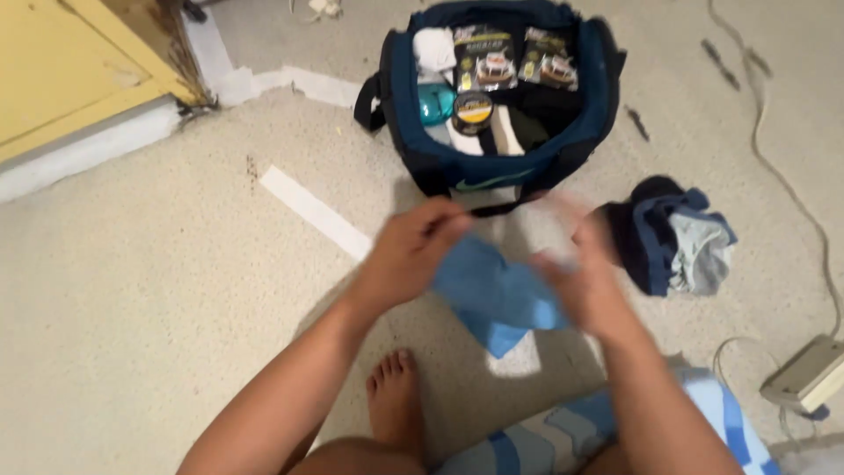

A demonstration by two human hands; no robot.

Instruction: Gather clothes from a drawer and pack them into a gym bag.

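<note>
From the head camera, both forearms reach forward over the floor [132, 290]. The left hand [406, 255] is curled, its fingers pinched on the upper edge of a blue cloth [492, 295]. The right hand [585, 273] is blurred by motion and grips the same cloth at its other side. The cloth hangs soft and crumpled between them, above a bare foot [394, 400]. The floor is pale, speckled carpet with white tape strips. Just beyond the hands stands an open dark navy duffel bag [580, 132] packed with flat packets, a round tin and rolled white pieces. To the right lies a heap of dark blue and grey clothes [673, 237]; farther right, a white power adapter [804, 374] with its cord
</note>
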